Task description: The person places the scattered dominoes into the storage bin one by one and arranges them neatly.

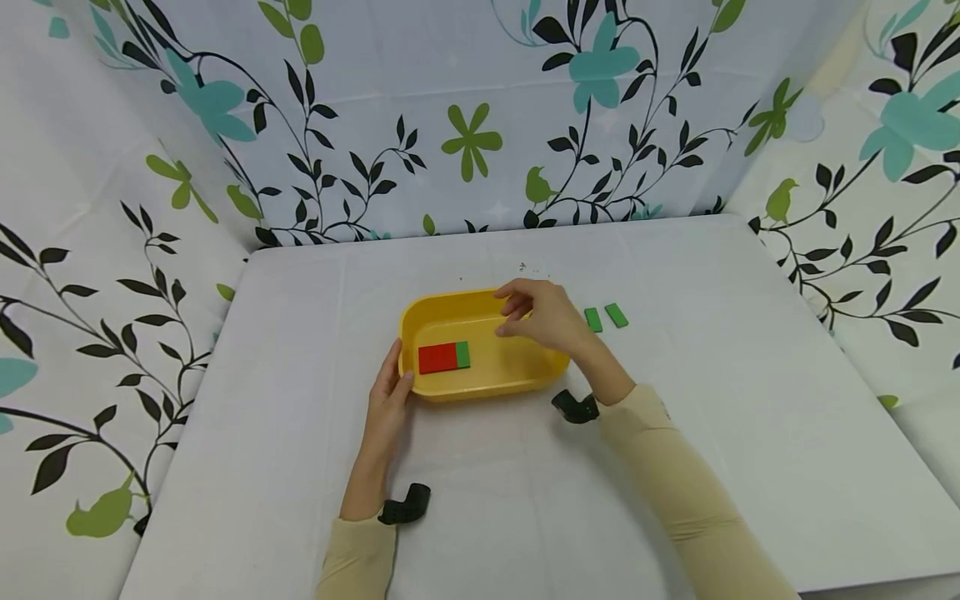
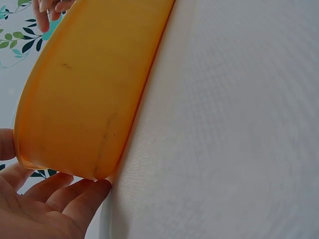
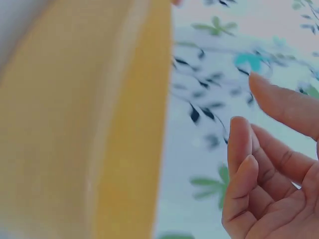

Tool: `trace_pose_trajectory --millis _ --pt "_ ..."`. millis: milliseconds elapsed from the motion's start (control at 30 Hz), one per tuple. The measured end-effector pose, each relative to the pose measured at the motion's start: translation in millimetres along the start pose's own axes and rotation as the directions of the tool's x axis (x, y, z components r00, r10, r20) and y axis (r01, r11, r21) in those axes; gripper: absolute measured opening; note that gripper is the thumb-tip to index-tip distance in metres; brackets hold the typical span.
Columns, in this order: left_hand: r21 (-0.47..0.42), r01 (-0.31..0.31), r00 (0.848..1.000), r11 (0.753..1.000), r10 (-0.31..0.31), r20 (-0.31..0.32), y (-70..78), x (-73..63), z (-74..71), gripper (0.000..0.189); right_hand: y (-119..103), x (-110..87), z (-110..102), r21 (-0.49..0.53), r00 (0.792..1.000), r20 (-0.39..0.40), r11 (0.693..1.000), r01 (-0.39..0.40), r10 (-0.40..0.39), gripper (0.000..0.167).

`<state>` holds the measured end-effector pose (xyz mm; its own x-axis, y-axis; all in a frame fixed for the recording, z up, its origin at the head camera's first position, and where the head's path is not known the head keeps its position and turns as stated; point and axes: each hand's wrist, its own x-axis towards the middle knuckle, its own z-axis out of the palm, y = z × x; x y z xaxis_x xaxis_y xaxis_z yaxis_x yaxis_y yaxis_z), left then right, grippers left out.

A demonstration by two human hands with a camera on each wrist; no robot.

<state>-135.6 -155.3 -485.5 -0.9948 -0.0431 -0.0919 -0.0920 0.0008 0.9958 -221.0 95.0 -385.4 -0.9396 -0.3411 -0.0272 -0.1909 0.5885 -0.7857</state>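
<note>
A yellow tray (image 1: 450, 312) sits on the white table. My left hand (image 1: 387, 400) holds its left end, thumb at the rim and fingers against the outer wall, as the left wrist view of the tray (image 2: 84, 89) shows. Inside the tray, toward its left, a flat red piece (image 1: 437, 358) lies edge to edge with a narrow green piece (image 1: 462, 354). Over the tray's right part hovers my right hand (image 1: 546, 315), its fingers loosely bent. Nothing is between the thumb and fingers of that right hand (image 3: 271, 169) in the right wrist view.
Two small green tiles, a left one (image 1: 593, 320) and a right one (image 1: 617, 315), lie on the table (image 1: 750, 400) just right of the tray. Small dark specks (image 1: 522, 267) show behind the tray. A leaf-patterned curtain (image 1: 465, 83) hangs behind the table and along both sides.
</note>
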Motion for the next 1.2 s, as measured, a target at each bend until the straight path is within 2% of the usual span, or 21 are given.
trace_pose_trajectory --millis 133,300,467,633,767,933,1200 --pt "-0.001 0.008 1.000 1.000 -0.008 -0.004 0.3 0.2 -0.5 0.056 18.9 -5.0 -35.8 -0.036 0.996 -0.086 0.999 0.031 -0.033 0.045" --pt "0.009 0.009 1.000 1.000 -0.009 -0.002 0.0 0.2 -1.0 0.055 58.9 -8.3 -72.5 -0.064 0.991 -0.126 0.996 -0.058 0.050 0.048" --pt "0.013 0.007 1.000 1.000 -0.007 -0.002 0.1 -0.3 -0.7 0.055 97.8 -10.6 -94.7 -0.088 0.980 -0.126 0.982 -0.166 0.154 0.054" --pt "0.010 0.011 1.000 1.000 -0.011 -0.003 0.1 -0.5 -0.2 0.055 131.5 -9.7 -104.7 -0.075 0.967 -0.056 0.965 -0.251 0.247 0.060" --pt "0.012 0.015 1.000 1.000 -0.015 -0.002 0.1 -1.4 0.2 0.055 150.6 -8.9 -108.4 -0.056 0.960 0.018 0.959 -0.277 0.278 0.063" --pt "0.010 0.014 1.000 1.000 -0.014 -0.002 -1.2 -2.1 0.1 0.055 165.0 -6.8 -107.3 -0.056 0.952 0.068 0.954 -0.296 0.299 0.064" --pt "0.019 0.014 1.000 1.000 -0.014 -0.005 -1.5 -1.2 0.1 0.055 175.2 -3.8 -102.0 -0.032 0.946 0.080 0.949 -0.314 0.315 0.065"
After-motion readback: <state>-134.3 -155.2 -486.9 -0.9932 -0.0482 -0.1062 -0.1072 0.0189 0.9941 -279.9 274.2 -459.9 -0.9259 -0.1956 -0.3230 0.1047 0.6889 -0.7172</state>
